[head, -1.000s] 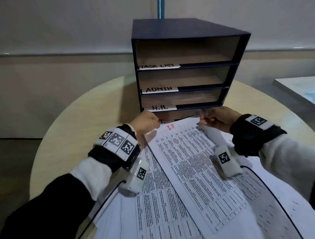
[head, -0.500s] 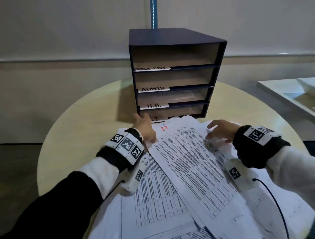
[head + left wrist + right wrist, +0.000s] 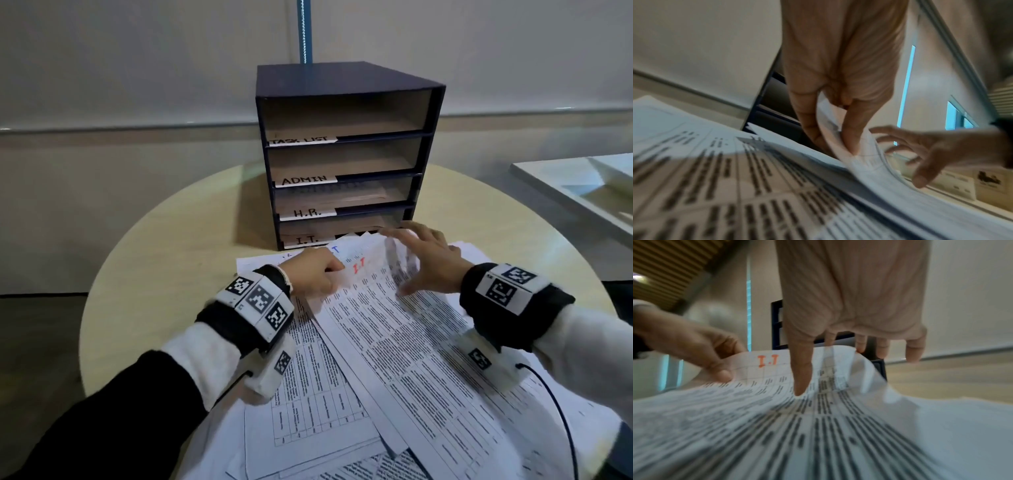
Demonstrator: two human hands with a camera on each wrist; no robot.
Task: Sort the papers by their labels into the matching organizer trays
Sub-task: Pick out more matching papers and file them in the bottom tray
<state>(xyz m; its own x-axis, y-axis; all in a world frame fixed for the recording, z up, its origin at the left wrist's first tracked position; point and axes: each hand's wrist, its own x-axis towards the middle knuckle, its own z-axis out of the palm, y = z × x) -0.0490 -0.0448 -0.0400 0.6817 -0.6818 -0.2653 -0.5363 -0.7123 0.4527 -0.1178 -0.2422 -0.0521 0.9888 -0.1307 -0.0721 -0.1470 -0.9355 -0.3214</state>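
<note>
White printed sheets are being spread in a loose pile (image 3: 394, 394) across the near half of a round pale wooden table (image 3: 164, 274). On top of the pile a sheet marked "I.T" in red (image 3: 373, 308) is lying slantwise, its far end just in front of the dark blue organizer (image 3: 346, 154). The sheet's top left corner is being pinched by the left hand (image 3: 315, 270) between thumb and curled fingers, as is being shown plainly in the left wrist view (image 3: 836, 126). The right hand (image 3: 428, 263) is being held open over the sheet's top right corner, which is curling upward; the fingers are being kept spread and fairly straight, and the thumb tip is being pressed down on the printed face in the right wrist view (image 3: 801, 386). Four stacked trays are being shown in the organizer, labelled from the top TASK LIST (image 3: 301, 140), ADMIN (image 3: 305, 180), H.R. (image 3: 306, 213) and I.T. (image 3: 306, 240). Paper is being seen dimly in the H.R. and I.T. trays.
</note>
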